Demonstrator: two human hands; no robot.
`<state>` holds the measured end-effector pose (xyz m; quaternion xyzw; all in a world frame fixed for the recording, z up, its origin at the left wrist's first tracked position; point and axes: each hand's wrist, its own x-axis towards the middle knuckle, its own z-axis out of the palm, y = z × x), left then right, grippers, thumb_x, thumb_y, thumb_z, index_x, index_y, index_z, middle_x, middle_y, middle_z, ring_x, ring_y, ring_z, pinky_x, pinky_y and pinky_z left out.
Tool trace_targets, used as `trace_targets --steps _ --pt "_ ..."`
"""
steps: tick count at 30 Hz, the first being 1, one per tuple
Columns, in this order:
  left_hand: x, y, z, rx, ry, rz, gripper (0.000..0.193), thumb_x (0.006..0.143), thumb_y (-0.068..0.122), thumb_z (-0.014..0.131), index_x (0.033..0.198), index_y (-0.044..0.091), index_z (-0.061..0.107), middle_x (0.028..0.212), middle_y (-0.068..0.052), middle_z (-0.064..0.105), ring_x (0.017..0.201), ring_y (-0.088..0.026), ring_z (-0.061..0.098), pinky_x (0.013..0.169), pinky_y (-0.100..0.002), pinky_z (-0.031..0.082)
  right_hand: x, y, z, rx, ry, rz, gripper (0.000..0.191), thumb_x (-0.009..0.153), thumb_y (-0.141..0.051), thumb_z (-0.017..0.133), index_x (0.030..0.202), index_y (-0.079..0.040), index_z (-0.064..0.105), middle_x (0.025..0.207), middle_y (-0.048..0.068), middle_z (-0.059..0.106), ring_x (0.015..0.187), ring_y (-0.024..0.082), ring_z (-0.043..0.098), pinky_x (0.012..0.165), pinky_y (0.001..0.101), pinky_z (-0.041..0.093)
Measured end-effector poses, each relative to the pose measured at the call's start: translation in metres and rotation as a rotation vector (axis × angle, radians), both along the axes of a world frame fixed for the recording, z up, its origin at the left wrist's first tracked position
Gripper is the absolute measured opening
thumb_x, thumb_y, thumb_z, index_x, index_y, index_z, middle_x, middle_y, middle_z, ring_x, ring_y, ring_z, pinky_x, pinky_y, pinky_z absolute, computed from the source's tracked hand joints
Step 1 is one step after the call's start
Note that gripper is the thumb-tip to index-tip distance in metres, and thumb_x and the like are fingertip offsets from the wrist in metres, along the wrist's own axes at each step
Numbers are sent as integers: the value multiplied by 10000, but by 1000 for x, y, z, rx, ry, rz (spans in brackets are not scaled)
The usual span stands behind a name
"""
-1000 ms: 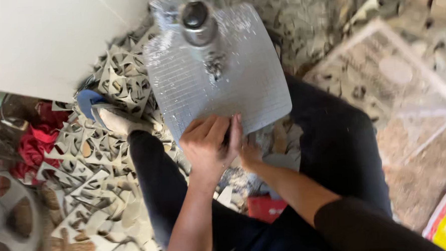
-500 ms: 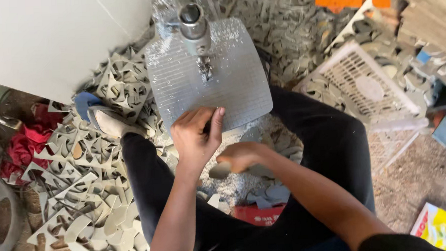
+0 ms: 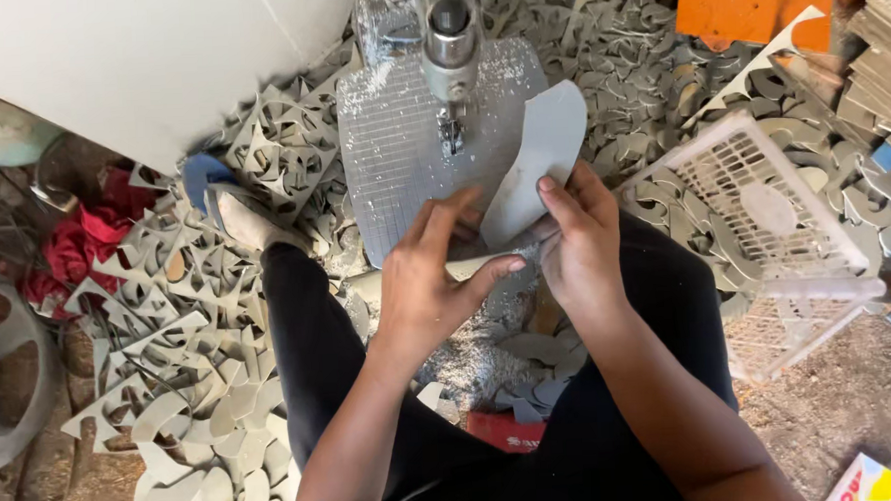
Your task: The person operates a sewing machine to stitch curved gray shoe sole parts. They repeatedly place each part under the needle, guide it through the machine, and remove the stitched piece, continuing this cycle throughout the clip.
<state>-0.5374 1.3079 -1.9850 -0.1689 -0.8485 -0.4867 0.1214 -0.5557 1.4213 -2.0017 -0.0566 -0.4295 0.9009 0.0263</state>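
Observation:
A grey sole-shaped piece [image 3: 540,156] lies tilted over the right part of a metal machine table [image 3: 391,153], beside the needle-like blade [image 3: 450,135] under the machine head [image 3: 449,40]. My right hand [image 3: 580,240] pinches the piece's lower end. My left hand [image 3: 432,281] touches the same lower end from the left, fingers curled around its edge. Both hands sit at the near edge of the machine table, above my knees in black trousers.
Grey cut-out scraps [image 3: 170,373] cover the floor at left and behind. A white plastic basket [image 3: 765,217] stands at right. An orange board [image 3: 745,7] lies at the top right, a red cloth [image 3: 85,241] at left, a white panel [image 3: 136,54] at the top left.
The right hand has come up from below holding a grey sole-shaped piece and laid it on the machine table. The left hand shifted beside it. The camera view moved lower.

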Motion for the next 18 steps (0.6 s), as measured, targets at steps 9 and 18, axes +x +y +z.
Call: trace_targets --steps 9,18 --pt "-19 75 65 33 -143 -30 434 836 127 805 1255 85 698 1242 -124 700 926 -234 785 813 -341 646 -10 134 80 234 189 -2 299 986 4 580 1285 6 576 1110 86 705 1002 185 710 910 370 617" --pt "25 16 168 68 91 -127 412 845 128 851 1223 47 709 1250 -136 723 1123 -282 734 960 -360 606 52 96 156 902 476 -11 297 1085 -34 533 1373 26 567 1249 157 674 1065 171 662 921 309 568"
